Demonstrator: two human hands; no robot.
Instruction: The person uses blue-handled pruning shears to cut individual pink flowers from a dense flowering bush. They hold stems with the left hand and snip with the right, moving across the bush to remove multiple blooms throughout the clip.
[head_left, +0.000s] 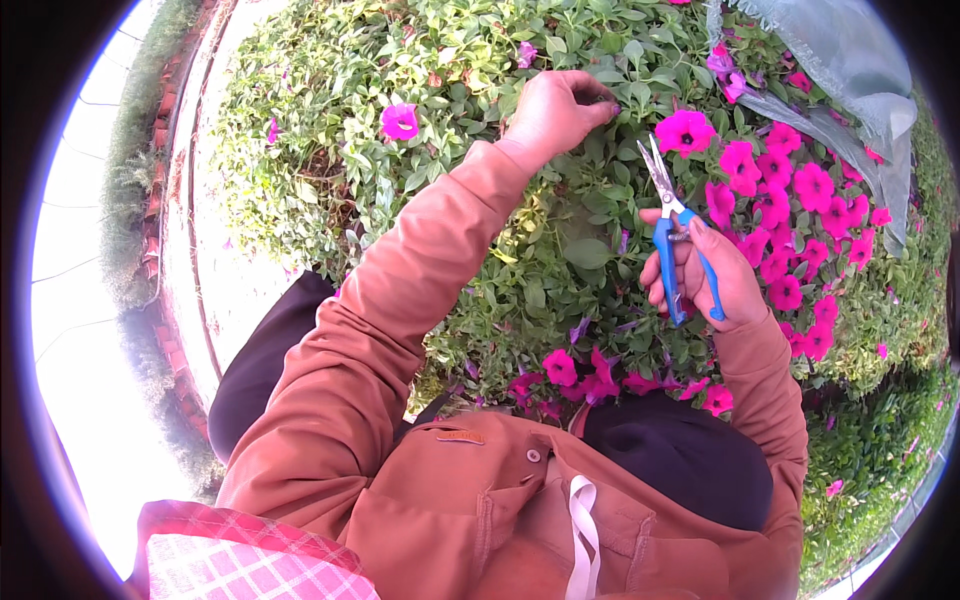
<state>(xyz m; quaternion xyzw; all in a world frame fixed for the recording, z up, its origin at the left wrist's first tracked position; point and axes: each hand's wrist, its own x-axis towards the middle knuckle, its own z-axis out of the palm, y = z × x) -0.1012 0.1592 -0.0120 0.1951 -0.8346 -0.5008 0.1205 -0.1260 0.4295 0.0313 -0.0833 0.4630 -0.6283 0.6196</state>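
My left hand (549, 116) reaches into green petunia foliage (589, 202), with thumb and forefinger close together at the leaves. Whether a stem is between those fingertips I cannot tell. In my right hand (727, 274) rests a pair of garden snips (665, 251) with blue handles and a spring. Their narrow metal blades point up and away from me, slightly parted, with no stem visible between them. A single magenta petunia bloom (685, 133) sits just right of the blade tips.
Magenta petunias (814, 187) crowd the right side, below a sheet of pale green shade cloth or mesh (855, 67). More blooms (559, 367) lie close before my knees. A bright, pale path (82, 322) and terracotta-coloured edging (169, 352) run along the left.
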